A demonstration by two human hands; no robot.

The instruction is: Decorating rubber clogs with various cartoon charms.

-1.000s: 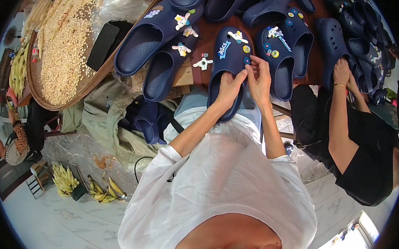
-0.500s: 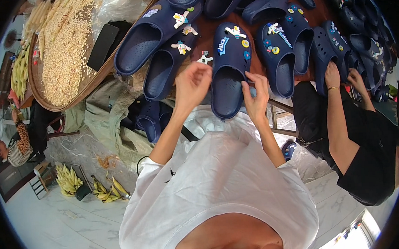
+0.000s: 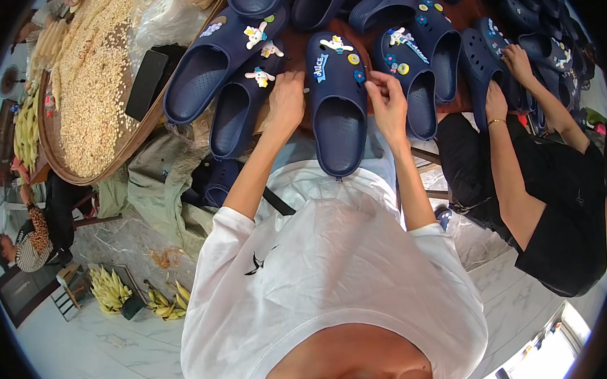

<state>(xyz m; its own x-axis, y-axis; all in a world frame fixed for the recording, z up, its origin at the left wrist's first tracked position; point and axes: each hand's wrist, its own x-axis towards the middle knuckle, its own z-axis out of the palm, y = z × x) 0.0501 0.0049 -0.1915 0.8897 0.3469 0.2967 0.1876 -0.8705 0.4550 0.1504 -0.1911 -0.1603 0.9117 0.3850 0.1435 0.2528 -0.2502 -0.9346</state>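
A navy clog lies toe-away on the table in front of me, with a white rabbit charm, a blue lettered charm and small flower charms on its upper. My left hand is lowered to the tabletop just left of it, fingers curled together; whatever they pinch is hidden. Beside the clog's right edge is my right hand, thumb and fingers slightly apart and nothing visible between them. Another decorated clog sits to the left of my left hand, and a decorated clog to the right of my right hand.
A round tray of pale kernels stands at the left, with a black phone on its edge. More navy clogs crowd the far right. A co-worker's hands handle clogs there. A cloth sack hangs below the tray.
My left hand has moved down onto the table where a white rabbit charm was lying; that charm is now out of sight. My right hand has shifted up along the clog's side, off its opening's rim.
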